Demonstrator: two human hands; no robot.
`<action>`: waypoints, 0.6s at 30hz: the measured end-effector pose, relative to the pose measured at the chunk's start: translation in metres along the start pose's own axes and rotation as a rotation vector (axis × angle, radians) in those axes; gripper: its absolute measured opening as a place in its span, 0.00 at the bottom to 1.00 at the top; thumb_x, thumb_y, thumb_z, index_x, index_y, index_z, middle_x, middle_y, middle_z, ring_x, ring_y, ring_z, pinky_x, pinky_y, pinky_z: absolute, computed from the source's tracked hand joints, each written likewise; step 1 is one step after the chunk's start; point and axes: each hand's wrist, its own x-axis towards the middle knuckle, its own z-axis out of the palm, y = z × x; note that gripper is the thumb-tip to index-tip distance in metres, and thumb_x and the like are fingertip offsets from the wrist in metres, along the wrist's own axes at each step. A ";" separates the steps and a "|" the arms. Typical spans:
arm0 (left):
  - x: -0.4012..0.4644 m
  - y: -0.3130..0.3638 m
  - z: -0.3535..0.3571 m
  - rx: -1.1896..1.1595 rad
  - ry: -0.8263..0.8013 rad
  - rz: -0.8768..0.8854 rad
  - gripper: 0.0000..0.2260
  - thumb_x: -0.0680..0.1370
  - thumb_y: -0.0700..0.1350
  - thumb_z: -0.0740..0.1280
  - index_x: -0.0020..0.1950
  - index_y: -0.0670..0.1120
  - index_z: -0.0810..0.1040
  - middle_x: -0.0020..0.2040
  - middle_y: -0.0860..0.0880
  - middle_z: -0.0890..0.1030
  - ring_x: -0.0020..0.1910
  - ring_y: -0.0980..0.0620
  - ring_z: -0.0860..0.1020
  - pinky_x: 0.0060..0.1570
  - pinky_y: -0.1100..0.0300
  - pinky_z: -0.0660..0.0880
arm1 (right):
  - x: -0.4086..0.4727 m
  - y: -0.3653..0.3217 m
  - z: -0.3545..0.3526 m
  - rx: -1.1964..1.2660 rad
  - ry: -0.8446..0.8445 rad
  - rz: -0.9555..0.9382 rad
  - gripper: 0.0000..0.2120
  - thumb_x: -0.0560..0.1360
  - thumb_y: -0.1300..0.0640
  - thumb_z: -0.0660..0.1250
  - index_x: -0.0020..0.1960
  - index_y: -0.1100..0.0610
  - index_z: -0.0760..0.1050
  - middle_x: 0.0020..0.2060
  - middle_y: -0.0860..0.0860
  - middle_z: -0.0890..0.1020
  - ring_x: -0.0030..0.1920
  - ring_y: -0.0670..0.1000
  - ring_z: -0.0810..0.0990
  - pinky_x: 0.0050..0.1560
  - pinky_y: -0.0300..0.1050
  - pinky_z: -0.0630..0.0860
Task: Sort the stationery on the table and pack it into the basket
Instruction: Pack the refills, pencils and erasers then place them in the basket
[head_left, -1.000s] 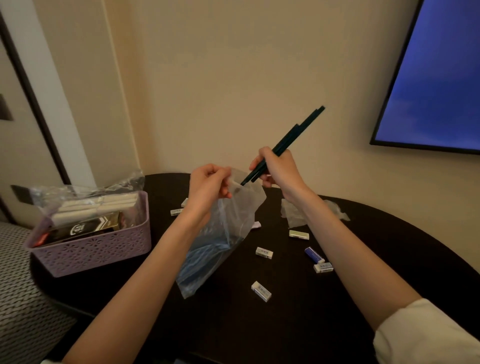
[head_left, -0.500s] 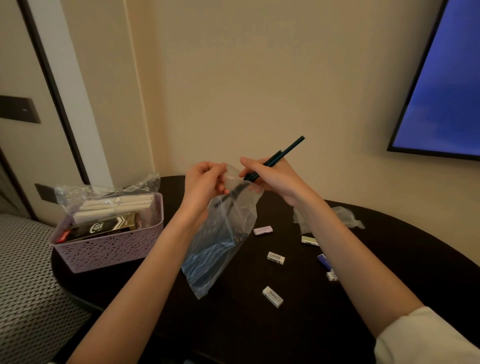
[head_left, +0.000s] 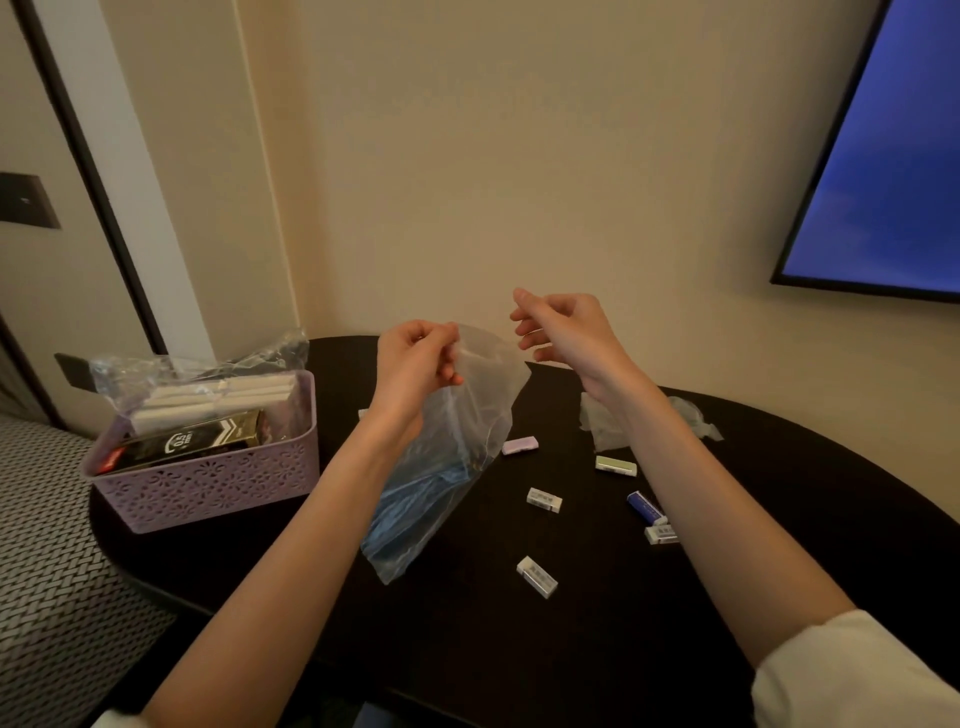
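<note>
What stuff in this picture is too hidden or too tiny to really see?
Head view only:
- Blue things inside the plastic bag: blurred by the cloudy plastic; no count possible.
- Writing on the erasers: too small to read.
- Lower part of the basket: hidden by its wall and the packets on top.
- Crumpled clear bag: partly behind the right forearm.
- Screen: cut off by the right edge.

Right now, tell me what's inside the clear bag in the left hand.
The clear bag, pinched by the left hand, holds dark blue pens bunched at its bottom. Wrinkled plastic hides their count.
</note>
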 end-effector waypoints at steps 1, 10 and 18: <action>-0.001 -0.003 0.003 0.002 -0.005 -0.010 0.06 0.79 0.39 0.65 0.45 0.38 0.78 0.29 0.48 0.75 0.26 0.56 0.72 0.31 0.62 0.76 | 0.000 0.004 -0.006 0.000 0.023 0.007 0.15 0.79 0.50 0.65 0.48 0.63 0.80 0.36 0.53 0.80 0.35 0.47 0.78 0.32 0.35 0.75; -0.018 -0.043 0.026 0.058 -0.103 -0.124 0.06 0.80 0.40 0.64 0.46 0.39 0.79 0.32 0.48 0.76 0.28 0.56 0.73 0.33 0.63 0.75 | -0.003 0.133 -0.095 -0.377 0.322 0.294 0.12 0.77 0.65 0.63 0.60 0.60 0.75 0.54 0.55 0.78 0.53 0.49 0.76 0.50 0.42 0.76; -0.026 -0.069 0.035 0.068 -0.128 -0.198 0.06 0.80 0.39 0.64 0.48 0.37 0.79 0.32 0.48 0.76 0.27 0.57 0.73 0.31 0.64 0.76 | -0.010 0.221 -0.151 -0.917 0.334 0.596 0.21 0.73 0.57 0.72 0.65 0.57 0.73 0.64 0.58 0.74 0.66 0.60 0.69 0.65 0.56 0.69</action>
